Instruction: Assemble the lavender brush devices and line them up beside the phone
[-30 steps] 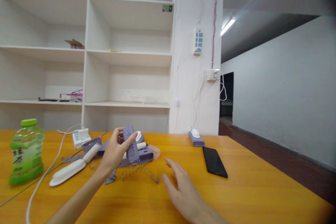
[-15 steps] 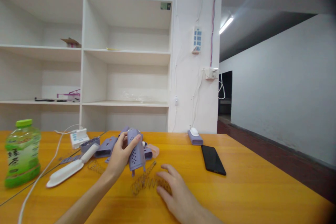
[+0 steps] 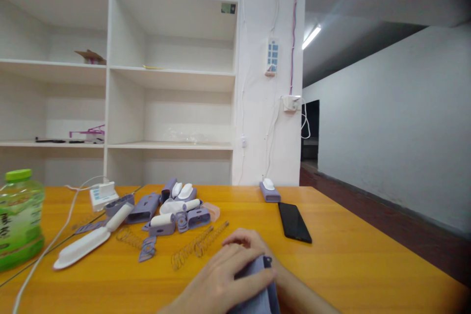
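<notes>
Far left edge: a clear green plastic drink bottle with a green cap (image 3: 16,221), half cut off by the frame. Beside it, a thin white cable (image 3: 47,250) snaking over the orange wooden worktop (image 3: 368,265) toward the bottom left corner. Then a long white plastic paddle-shaped moulding (image 3: 86,243) lying flat, with a small white plug block (image 3: 101,195) just behind.

Left of centre: a loose heap of lavender plastic housings (image 3: 176,206), some topped with rounded white caps, others bare. Just in front, a couple of thin metal coil springs (image 3: 198,245) lying free on the wood, not seated in anything.

Bottom centre: left hand (image 3: 224,279) laid over a lavender plastic shell (image 3: 263,289), fingers pressed together and wrapped across it. Right hand (image 3: 250,243) mostly buried behind the left, fingers curled, touching the shell's far edge. Can't tell whether really gripping or just steadying. Shell low in the frame, down by the worktop, apart from the heap.

Right of centre: a flat black phone (image 3: 294,222), and up by the wall a lone lavender base with a white cap (image 3: 269,191).

Progress guess: a few pieces capped, springs and several housings lying loose, one shell in hand. Looks nowhere near finished, plenty left.
</notes>
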`<control>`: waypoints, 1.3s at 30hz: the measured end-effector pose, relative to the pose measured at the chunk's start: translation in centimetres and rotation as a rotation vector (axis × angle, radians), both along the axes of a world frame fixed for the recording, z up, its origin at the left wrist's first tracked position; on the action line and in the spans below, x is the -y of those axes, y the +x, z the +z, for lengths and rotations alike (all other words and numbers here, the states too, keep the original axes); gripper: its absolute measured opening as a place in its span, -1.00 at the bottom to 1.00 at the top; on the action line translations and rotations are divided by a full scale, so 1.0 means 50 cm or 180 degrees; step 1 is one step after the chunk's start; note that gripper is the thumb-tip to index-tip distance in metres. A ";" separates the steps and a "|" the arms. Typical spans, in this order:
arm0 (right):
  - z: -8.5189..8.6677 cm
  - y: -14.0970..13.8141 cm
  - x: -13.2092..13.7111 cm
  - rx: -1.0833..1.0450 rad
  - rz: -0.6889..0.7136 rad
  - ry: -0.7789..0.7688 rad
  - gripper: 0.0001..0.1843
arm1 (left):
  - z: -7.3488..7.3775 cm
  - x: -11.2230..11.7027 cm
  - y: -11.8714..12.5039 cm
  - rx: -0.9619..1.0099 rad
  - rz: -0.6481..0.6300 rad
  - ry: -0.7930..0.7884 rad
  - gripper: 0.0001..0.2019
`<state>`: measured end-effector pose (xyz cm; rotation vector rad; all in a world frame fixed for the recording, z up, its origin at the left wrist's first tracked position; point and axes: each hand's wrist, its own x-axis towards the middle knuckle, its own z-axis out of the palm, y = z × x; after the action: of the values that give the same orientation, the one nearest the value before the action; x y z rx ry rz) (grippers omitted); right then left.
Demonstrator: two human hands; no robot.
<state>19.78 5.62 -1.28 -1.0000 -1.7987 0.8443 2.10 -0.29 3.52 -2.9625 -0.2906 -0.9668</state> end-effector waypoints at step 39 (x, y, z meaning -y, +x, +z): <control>0.069 0.003 0.095 0.2207 0.0079 0.1091 -0.10 | 0.000 -0.240 -0.308 -0.0098 0.3267 -0.0678 -0.68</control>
<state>19.91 0.90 2.19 -1.1170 -2.4315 0.1736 -13.30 11.71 3.54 -2.3558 -1.7401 -0.7293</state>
